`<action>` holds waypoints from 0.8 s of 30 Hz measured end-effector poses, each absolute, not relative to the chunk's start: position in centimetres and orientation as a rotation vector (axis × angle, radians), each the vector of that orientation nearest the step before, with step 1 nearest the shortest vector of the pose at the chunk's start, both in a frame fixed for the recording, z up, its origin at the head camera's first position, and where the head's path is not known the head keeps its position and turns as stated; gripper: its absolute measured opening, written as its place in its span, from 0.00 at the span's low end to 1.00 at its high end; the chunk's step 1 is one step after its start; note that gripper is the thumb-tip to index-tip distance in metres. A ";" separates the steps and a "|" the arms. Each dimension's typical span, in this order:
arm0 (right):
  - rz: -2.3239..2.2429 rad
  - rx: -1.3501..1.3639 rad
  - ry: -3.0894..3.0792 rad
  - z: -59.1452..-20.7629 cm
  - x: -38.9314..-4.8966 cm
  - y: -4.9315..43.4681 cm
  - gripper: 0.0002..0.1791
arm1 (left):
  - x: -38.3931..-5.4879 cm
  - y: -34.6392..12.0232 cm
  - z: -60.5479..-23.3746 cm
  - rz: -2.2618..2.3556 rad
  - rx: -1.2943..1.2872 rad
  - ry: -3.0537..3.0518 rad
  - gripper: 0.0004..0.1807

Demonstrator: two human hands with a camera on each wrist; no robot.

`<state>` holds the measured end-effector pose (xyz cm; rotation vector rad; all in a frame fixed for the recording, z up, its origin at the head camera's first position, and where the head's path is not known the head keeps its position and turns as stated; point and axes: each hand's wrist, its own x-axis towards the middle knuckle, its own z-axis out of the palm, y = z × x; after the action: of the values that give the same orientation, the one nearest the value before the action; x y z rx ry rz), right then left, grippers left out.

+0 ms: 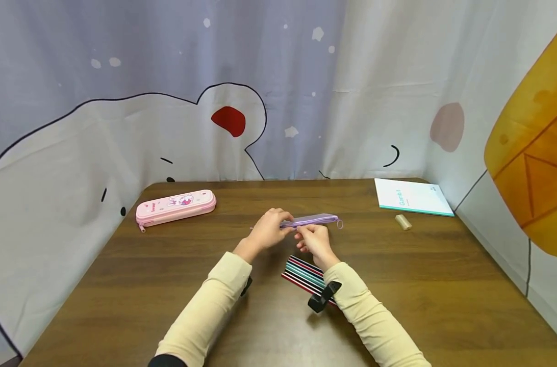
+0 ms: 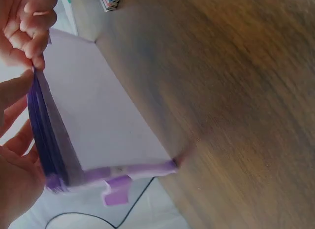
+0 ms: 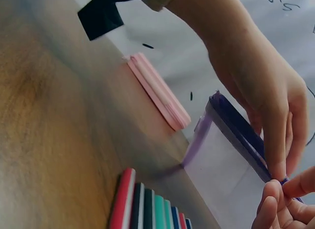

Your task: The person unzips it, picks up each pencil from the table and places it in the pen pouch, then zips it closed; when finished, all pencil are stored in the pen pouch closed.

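A flat purple zip pouch (image 1: 316, 220) stands on its edge at the middle of the wooden table (image 1: 444, 285), held between both hands. My left hand (image 1: 282, 222) pinches its top zipper edge near the left end. Just to the right, my right hand (image 1: 302, 233) pinches the same zipper line with curled fingers. In the right wrist view the pouch (image 3: 224, 165) rises from the table, with the left hand (image 3: 268, 101) gripping its dark top edge and the right fingertips (image 3: 275, 202) closed at the zipper. The left wrist view shows the pouch (image 2: 98, 120) side-on.
A row of coloured pens (image 1: 304, 275) lies on the table under my right wrist. A pink pencil case (image 1: 175, 206) sits at the back left. At the back right lie a white notebook (image 1: 411, 197) and a small beige eraser (image 1: 403, 222). A printed curtain surrounds the table.
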<state>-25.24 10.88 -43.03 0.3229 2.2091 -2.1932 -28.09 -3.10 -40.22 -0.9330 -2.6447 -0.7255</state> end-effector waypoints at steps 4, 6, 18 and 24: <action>-2.159 0.299 2.243 -43.2 -25.0 10.6 0.13 | -28.0 -2.9 -40.1 -0.662 -0.962 -2.679 0.05; -2.146 0.295 2.253 -43.2 -24.9 10.6 0.14 | -28.1 -2.9 -40.0 -0.649 -0.972 -2.676 0.04; -1.871 0.264 2.341 -43.6 -24.1 11.4 0.12 | -29.5 -3.3 -37.5 -0.749 -0.958 -2.740 0.04; -1.533 -0.052 2.640 -43.4 -23.0 13.2 0.13 | -29.8 -3.4 -37.8 -0.817 -0.955 -2.758 0.05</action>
<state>-23.00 13.20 -43.40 -0.0522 2.6404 -1.5329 -29.81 -3.36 -37.82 -0.9553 -2.7580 -0.8165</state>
